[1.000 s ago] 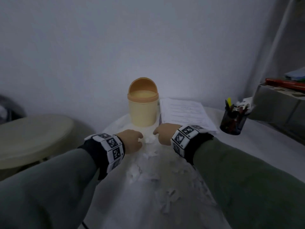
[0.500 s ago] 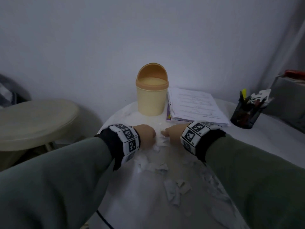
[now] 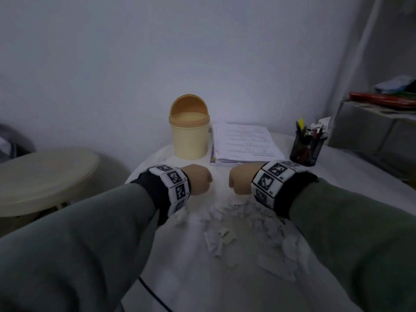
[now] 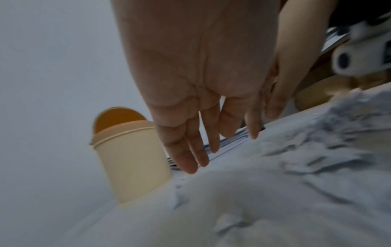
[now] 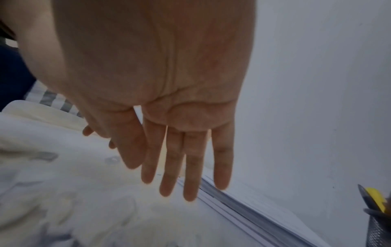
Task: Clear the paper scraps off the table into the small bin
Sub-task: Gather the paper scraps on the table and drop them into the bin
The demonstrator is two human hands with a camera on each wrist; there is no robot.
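The small cream bin (image 3: 189, 136) with its orange swing lid stands at the table's far edge; the left wrist view shows the bin (image 4: 131, 158) too. Torn white paper scraps (image 3: 247, 221) lie heaped mid-table, on my side of both hands, and show as a pile of scraps (image 4: 330, 137) in the left wrist view. My left hand (image 3: 198, 180) and right hand (image 3: 240, 182) hover side by side in front of the bin with a gap between them. In the wrist views, the left hand (image 4: 230, 133) and right hand (image 5: 180, 167) have straight fingers pointing down and hold nothing.
A stack of printed sheets (image 3: 244, 143) lies right of the bin, and a black mesh pen holder (image 3: 306, 149) stands further right. A beige round stool (image 3: 45, 176) is at the left. Grey boxes (image 3: 378, 131) sit at the right. White cloth (image 3: 191, 278) covers the table.
Half a second ago my hands were close together, touching the scraps. They have since moved apart and hover beyond the pile.
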